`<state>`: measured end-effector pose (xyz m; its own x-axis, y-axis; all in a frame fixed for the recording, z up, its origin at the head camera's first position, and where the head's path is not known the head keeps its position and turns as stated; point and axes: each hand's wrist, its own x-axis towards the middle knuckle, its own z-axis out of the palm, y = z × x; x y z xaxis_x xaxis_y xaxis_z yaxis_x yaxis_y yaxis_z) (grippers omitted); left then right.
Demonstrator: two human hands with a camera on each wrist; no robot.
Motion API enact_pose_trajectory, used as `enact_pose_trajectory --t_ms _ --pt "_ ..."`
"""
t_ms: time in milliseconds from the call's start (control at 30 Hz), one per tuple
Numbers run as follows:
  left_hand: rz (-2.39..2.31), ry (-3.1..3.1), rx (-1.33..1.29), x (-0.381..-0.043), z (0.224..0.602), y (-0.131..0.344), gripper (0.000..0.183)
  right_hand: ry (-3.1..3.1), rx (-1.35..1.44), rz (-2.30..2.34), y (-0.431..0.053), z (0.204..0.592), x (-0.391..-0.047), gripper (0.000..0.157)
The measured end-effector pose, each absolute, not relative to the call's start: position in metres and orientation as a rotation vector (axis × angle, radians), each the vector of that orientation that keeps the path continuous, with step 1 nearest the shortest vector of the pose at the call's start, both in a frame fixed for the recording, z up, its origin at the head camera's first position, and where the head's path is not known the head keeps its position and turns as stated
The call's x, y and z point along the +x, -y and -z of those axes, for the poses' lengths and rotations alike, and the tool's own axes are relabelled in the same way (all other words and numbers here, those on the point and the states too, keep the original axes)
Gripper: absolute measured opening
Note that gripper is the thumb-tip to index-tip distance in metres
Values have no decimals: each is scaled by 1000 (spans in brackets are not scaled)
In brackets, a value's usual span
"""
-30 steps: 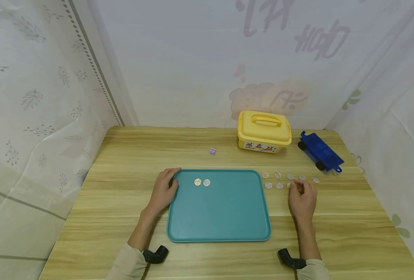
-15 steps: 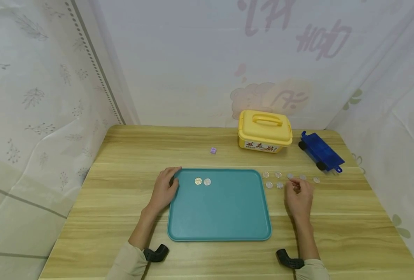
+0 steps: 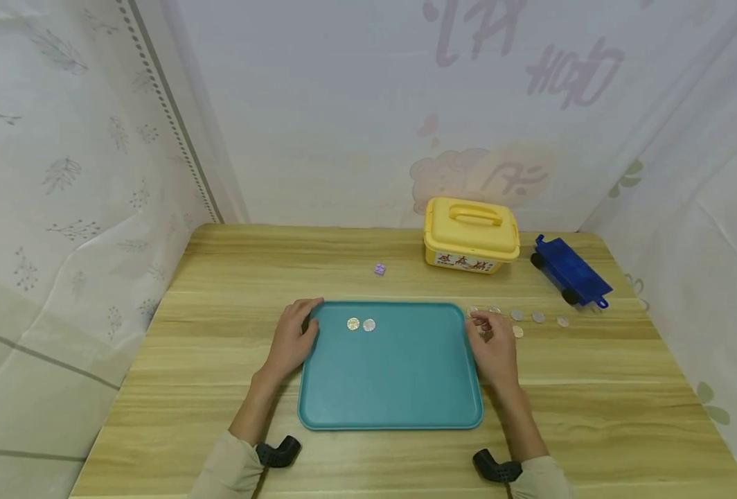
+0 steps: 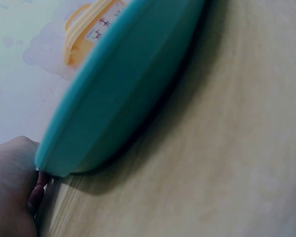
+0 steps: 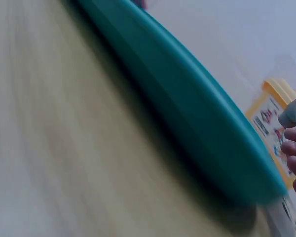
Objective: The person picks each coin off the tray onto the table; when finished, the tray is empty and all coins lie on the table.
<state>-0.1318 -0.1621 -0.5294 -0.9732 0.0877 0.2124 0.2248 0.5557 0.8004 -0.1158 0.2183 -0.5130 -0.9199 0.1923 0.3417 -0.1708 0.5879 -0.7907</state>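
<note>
A teal tray (image 3: 390, 374) lies on the wooden table. My left hand (image 3: 289, 336) holds its far left corner, thumb and fingers about the rim; the left wrist view shows this hand (image 4: 12, 182) against the tray's end. Two coins, one golden (image 3: 352, 324) and one silver (image 3: 369, 325), lie inside the tray. My right hand (image 3: 494, 348) is beside the tray's right rim, above some coins that it partly covers. Its fingers (image 5: 293, 148) are loosely bent, and no coin shows between them. Farther right, a coin (image 3: 518, 332) lies uncovered, with several silver coins (image 3: 538, 317) in a row behind it.
A yellow lidded box (image 3: 471, 234) with a handle stands at the back. To its right is a blue toy trailer (image 3: 571, 270) with black wheels. A small purple brick (image 3: 379, 269) lies behind the tray. Patterned curtains (image 3: 318, 125) hang behind the table.
My right hand has moved left from the coins to the tray's right edge, uncovering one coin and covering others. The left hand and tray stay in place.
</note>
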Motion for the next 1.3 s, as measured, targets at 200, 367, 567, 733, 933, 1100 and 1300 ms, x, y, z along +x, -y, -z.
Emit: enact_pose_trajectory --t_ms 200,367,567,733,933,1100,1300 --pt "1382 2631 -270 -132 529 162 41 2495 116 -1248 -192 511 -120 22" --pt "1371 2633 -278 -133 529 162 41 2533 168 -1259 -168 509 -122 22" --pt "1364 2625 -280 -134 529 163 40 2611 238 -1243 -135 509 -124 22" --pt "1361 2622 -288 -133 530 163 40 2648 298 -1211 -112 509 -124 24" --pt "1359 2620 -282 -132 530 162 41 2678 352 -1161 -93 510 -127 26" --pt "1360 2604 -291 -131 528 161 40 2698 383 -1134 -79 514 -130 27" --pt "1359 2618 -284 -131 528 162 40 2763 416 -1008 -65 522 -130 27"
